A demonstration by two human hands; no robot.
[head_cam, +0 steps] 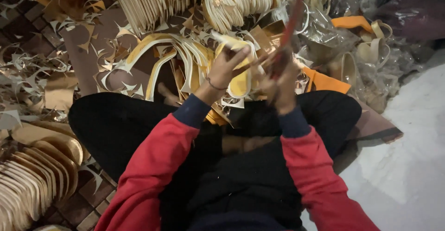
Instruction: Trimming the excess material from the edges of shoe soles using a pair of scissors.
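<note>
Left hand [225, 69]: fingers curled around a yellow, oval, sole-shaped cut piece with a pale edge [241, 75], gripping it by one side and holding it raised above the lap, apparently so its rim is presented to the tool.

Right hand [279, 83]: closed in a fist around a long red-handled cutting tool [289, 27], which angles upward and away; its working end is blurred where it meets the piece.

Surroundings: loose pile of matching yellow and cream sole-shaped pieces [178, 55] just ahead of the knees, within reach. Curled pale trimmings [32, 73] scattered over the brick floor at left. Neat stack of tan oval pieces [32, 175] beside the left knee. Crumpled clear plastic bags [324, 27] at upper right.
</note>
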